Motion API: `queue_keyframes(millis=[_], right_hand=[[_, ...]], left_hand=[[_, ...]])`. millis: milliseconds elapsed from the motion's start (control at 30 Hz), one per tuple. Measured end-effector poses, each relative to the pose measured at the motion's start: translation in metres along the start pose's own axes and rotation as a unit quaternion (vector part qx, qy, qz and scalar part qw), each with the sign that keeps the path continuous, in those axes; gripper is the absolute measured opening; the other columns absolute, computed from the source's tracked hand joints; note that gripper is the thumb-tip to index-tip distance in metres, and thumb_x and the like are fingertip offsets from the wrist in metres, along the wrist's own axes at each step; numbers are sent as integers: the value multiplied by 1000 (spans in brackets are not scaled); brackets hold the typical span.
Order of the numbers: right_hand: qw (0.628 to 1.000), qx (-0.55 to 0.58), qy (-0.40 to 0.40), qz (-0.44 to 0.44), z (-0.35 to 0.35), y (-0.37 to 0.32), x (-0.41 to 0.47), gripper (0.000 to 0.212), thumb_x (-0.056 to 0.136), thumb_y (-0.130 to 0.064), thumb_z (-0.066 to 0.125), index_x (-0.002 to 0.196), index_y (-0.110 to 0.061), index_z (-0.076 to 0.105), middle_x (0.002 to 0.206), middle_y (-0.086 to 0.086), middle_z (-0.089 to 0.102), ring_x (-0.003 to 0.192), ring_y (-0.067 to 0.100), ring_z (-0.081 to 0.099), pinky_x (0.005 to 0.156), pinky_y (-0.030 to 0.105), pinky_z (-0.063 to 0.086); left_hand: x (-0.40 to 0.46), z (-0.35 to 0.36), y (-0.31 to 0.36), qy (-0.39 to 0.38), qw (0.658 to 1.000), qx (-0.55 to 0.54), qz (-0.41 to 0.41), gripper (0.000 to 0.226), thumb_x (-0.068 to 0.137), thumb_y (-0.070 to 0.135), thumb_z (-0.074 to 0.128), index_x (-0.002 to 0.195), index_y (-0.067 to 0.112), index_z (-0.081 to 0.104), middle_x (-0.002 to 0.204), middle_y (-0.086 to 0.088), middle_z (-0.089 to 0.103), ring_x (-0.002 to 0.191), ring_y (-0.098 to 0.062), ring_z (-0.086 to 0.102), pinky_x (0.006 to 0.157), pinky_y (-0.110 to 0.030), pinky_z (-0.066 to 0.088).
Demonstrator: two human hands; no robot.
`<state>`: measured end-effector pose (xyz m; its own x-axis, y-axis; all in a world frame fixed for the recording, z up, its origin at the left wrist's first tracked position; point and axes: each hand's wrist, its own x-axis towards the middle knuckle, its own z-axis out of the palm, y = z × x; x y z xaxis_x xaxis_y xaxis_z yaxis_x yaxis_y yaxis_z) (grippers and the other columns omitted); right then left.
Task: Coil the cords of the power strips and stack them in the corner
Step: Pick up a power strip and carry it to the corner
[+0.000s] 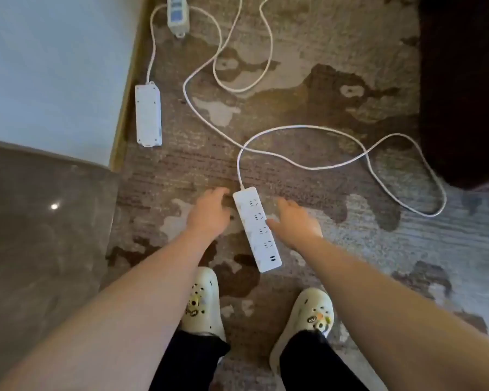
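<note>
A carpeted room of a home or hotel: patterned brown-and-grey carpet (308, 88) covers the floor, meeting a pale wall (54, 66) with gold trim (124, 108). The person wears decorated clogs (202, 300), indoor footwear.

Far power strip (177, 15) cut by top edge.

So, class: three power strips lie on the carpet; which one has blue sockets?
The farthest power strip, at the top edge beside the wall. The other two have plain white faces.

No legible text, perhaps blur.
</note>
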<state>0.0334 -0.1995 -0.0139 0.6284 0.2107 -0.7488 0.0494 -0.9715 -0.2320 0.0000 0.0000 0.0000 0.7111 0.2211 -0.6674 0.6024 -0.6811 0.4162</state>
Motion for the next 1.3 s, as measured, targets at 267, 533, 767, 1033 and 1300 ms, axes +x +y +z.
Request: queue_keyframes(millis=[267,533,767,1033,1300], right_hand=[[991,-66,104,59,136,-23,85,124,71,-74,63,152,-13,-8,140,12,38,128,31,43,91,47,47],[993,-36,114,-8,103,-1,57,89,74,-44,73,142,-13,23,132,11,38,118,36,41,91,47,43],[988,9,134,-80,-33,3,-40,82,72,-28,73,142,-18,30,132,10,47,117,35,45,99,46,38],[959,67,252,-114,-269,-64,-152,81,71,-30,76,140,-16,36,128,10,50,113,34,45,97,43,33],[883,128,417,-174,-516,-142,-306,80,74,-51,75,137,-21,34,129,5,51,113,27,49,93,45,43]], left_hand=[[129,51,-41,-67,942,256,206,72,84,-7,40,145,31,33,157,10,21,138,-26,24,108,-45,33],[122,42,-39,-7,852,420,313,30,91,13,53,119,21,60,136,0,52,141,-27,23,107,-43,25],[19,-70,31,-63,916,293,267,35,96,48,41,73,23,51,73,4,59,68,-19,57,64,-36,50],[-91,-278,174,30,979,-3,202,40,90,46,52,62,17,58,56,2,52,56,-14,50,56,-31,34],[-235,-514,340,148,929,-110,321,24,89,29,54,68,25,65,53,10,56,50,-2,47,51,-16,35]])
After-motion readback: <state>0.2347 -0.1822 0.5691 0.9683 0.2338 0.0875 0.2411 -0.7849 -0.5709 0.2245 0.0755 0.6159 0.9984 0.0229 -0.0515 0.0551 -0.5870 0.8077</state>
